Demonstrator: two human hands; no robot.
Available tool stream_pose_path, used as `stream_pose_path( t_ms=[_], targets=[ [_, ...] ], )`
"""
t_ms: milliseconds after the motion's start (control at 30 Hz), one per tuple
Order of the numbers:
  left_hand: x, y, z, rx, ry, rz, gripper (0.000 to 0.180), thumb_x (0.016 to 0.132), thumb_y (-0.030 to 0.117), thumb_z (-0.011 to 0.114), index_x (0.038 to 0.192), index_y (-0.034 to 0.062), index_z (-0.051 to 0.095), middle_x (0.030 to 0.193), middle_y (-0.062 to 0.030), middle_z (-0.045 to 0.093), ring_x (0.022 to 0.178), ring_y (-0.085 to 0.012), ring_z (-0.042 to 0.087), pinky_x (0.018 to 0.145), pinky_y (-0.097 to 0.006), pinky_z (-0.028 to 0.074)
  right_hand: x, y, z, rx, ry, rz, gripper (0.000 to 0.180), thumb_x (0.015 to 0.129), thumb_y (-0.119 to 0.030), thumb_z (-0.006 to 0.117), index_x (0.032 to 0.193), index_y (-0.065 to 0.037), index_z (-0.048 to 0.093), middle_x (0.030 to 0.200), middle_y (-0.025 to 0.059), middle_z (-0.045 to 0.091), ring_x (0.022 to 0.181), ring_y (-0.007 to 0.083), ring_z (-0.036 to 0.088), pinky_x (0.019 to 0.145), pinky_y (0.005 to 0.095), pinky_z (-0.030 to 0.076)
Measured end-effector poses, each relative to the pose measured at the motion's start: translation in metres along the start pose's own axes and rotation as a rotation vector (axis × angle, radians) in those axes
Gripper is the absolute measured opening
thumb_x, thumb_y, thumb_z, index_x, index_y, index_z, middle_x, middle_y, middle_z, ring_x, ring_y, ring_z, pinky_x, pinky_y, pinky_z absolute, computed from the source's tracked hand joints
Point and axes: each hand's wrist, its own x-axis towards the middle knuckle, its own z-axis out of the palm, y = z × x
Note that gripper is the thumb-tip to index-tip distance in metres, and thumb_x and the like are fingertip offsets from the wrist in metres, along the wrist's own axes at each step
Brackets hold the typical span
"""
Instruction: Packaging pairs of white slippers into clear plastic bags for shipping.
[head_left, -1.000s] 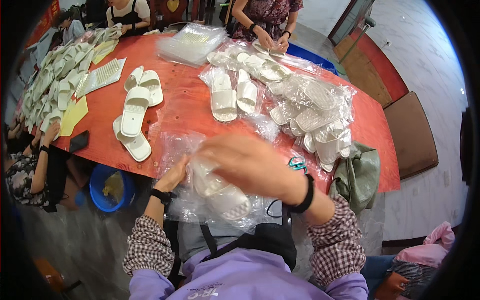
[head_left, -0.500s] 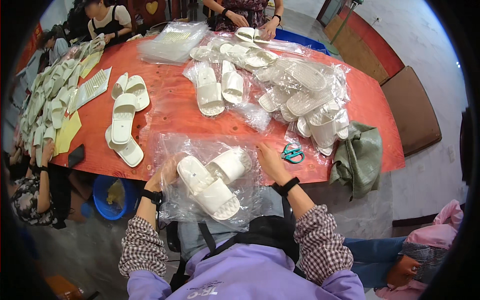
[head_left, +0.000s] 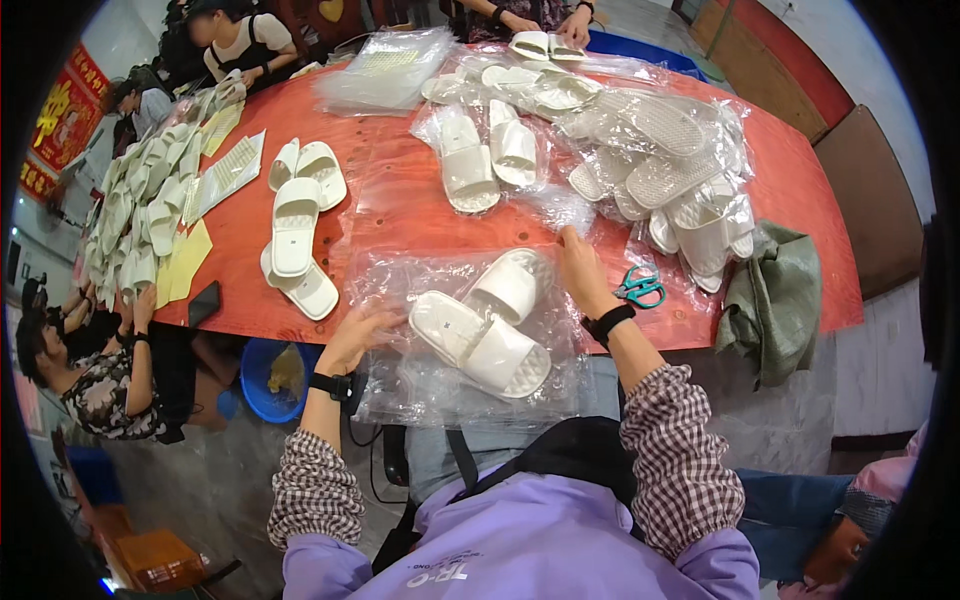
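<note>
Just beside left hand (head_left: 354, 336), slippers (head_left: 497, 350)

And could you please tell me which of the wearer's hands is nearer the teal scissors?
Right: the right hand is just left of the teal scissors, by the clear bag. The left hand is farther, at the bag's left edge, beyond the slippers.

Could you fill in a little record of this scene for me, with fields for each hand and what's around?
Left hand: at the left side of a clear plastic bag
Right hand: near the bag's upper right corner
In the bag: a pair of white slippers
Right of the right hand: teal-handled scissors, green sack
Table's left part: unbagged white slippers, yellow sheet
Floor: blue basin
</note>
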Motion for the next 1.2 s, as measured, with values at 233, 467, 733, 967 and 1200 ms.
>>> stream_pose_path(
  t_ms=[233, 467, 733, 967, 1200],
  targets=[
    [-0.020, 0.005, -0.014, 0.024, 0.107, -0.105, 0.054, 0.094, 0.031, 0.058, 0.133, -0.0007, 0.038, 0.118, -0.0150, 0.059, 0.096, -0.0234, 0.066, 0.075, -0.035, 0.058, -0.082, -0.029, -0.057, 0.168, -0.222, -0.454, 0.022, 0.079, -0.014, 0.067, 0.095, -0.005, 0.055, 0.098, 0.0134, 0.056, 0.086, 0.0344, 0.058, 0.071, 0.0436, 0.048],
    [-0.057, 0.011, 0.026, 0.315, 0.052, -0.213, 0.065, 0.091, 0.025, 0.062, 0.140, -0.0002, 0.026, 0.095, -0.0132, 0.064, 0.078, -0.0235, 0.069, 0.063, -0.031, 0.057, -0.145, -0.026, -0.081, -0.199, -0.451, -0.686, 0.039, 0.074, -0.026, 0.074, 0.101, -0.007, 0.054, 0.112, 0.0093, 0.053, 0.104, 0.0253, 0.052, 0.086, 0.0362, 0.043],
    [-0.052, -0.003, 0.004, 0.041, 0.152, -0.163, 0.043, 0.091, 0.011, 0.055, 0.130, -0.0016, 0.040, 0.086, -0.0107, 0.064, 0.076, -0.0220, 0.069, 0.063, -0.029, 0.057, -0.136, -0.027, -0.075, -0.378, -0.463, -0.879, 0.033, 0.075, -0.026, 0.067, 0.100, -0.011, 0.052, 0.109, 0.0071, 0.051, 0.104, 0.0204, 0.051, 0.085, 0.0339, 0.042],
    [-0.045, -0.037, -0.028, 0.223, 0.372, -0.019, 0.013, 0.094, 0.012, 0.054, 0.097, 0.0013, 0.059, 0.063, -0.0001, 0.056, 0.050, -0.0093, 0.054, 0.046, -0.023, 0.043, -0.136, 0.002, -0.053, -0.173, -0.511, -1.092, 0.014, 0.081, -0.018, 0.055, 0.093, -0.011, 0.053, 0.106, 0.0036, 0.053, 0.102, 0.0199, 0.053, 0.084, 0.0323, 0.045],
    [-0.023, -0.051, -0.035, 0.785, 0.556, 0.245, 0.025, 0.083, 0.016, 0.069, 0.098, 0.0014, 0.056, 0.063, -0.0041, 0.052, 0.058, -0.0200, 0.052, 0.058, -0.033, 0.042, -0.123, 0.018, -0.056, 0.063, -0.599, -0.867, 0.016, 0.079, -0.016, 0.064, 0.090, -0.006, 0.058, 0.105, 0.0057, 0.059, 0.105, 0.0246, 0.056, 0.085, 0.0360, 0.050]
  ],
)
